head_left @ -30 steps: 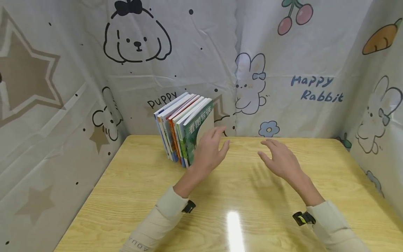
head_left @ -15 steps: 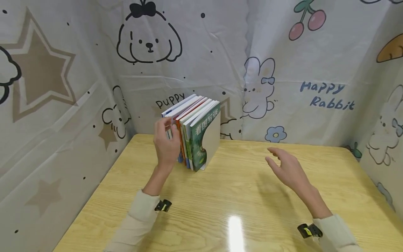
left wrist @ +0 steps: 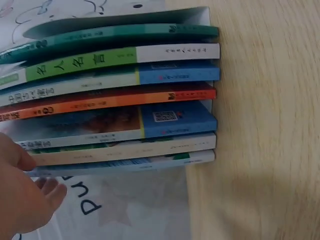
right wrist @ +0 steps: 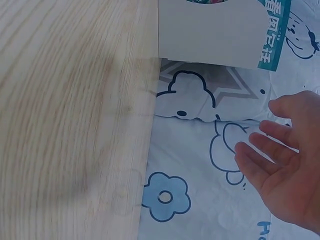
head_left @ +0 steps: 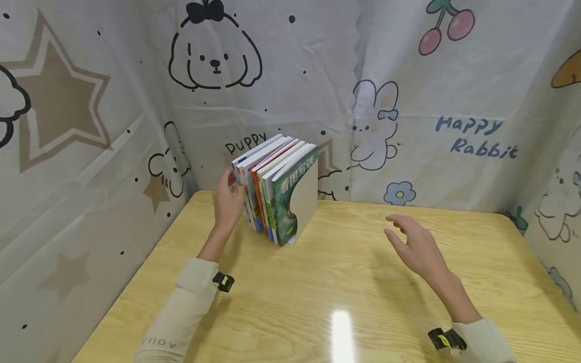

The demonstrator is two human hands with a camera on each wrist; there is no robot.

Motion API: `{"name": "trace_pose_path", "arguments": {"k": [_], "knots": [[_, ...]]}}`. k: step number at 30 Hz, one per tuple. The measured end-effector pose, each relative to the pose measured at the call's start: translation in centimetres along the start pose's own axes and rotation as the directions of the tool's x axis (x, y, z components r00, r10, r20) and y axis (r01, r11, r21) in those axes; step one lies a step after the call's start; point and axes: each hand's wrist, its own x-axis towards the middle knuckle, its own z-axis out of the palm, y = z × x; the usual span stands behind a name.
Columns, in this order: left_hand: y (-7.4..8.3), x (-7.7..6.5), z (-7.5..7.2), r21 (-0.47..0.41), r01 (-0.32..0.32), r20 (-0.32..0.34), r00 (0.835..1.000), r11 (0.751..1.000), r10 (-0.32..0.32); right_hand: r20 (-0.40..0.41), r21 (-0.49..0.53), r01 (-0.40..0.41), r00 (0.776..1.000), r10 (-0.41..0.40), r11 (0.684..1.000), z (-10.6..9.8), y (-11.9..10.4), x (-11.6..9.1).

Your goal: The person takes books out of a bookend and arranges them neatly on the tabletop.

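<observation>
A row of several thin books (head_left: 268, 186) stands upright on the table, spines toward me. The outermost right book is green (head_left: 279, 201), with a pale curved panel (head_left: 306, 194), like a bookend, against its cover. My left hand (head_left: 227, 201) is at the row's left end. In the left wrist view, its thumb (left wrist: 22, 155) lies at the spines of the outer books, while loosely bent fingers (left wrist: 55, 197) are beyond the last book; contact is unclear. My right hand (head_left: 419, 247) hovers over the table, right of the books, fingers relaxed and holding nothing.
The light wooden table (head_left: 345, 272) has a bright reflection near its front. A patterned cloth (head_left: 281, 65) hangs behind and on both sides, close to the books. Dark wrist devices (head_left: 223, 281) sit at both cuffs.
My left hand has moved left from in front of the green book, past the spines, to the row's left end. The right hand has barely moved. The head view has shifted slightly.
</observation>
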Motion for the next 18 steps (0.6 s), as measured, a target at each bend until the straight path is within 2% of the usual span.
{"name": "trace_pose_path", "arguments": {"k": [6, 10, 14, 18], "knots": [[-2.6, 0.1, -0.6, 0.070, -0.015, 0.093, 0.996, 0.997, 0.009, -0.004, 0.009, 0.010, 1.000, -0.010, 1.000, -0.1, 0.2, 0.0], [-4.1, 0.2, -0.8, 0.036, -0.024, 0.121, 0.992, 0.999, 0.020, -0.007, 0.015, 0.005, 1.000, -0.005, 1.000, -0.3, 0.2, 0.0], [-4.5, 0.0, -0.5, 0.001, -0.033, 0.102, 0.994, 0.999, 0.033, -0.006, 0.020, -0.010, 1.000, 0.010, 1.000, -0.4, 0.3, -0.1], [-4.0, -0.1, 0.0, -0.001, -0.030, 0.092, 0.995, 1.000, 0.030, 0.002, 0.046, -0.016, 1.000, 0.016, 0.999, -0.5, 0.5, -0.3]]}}
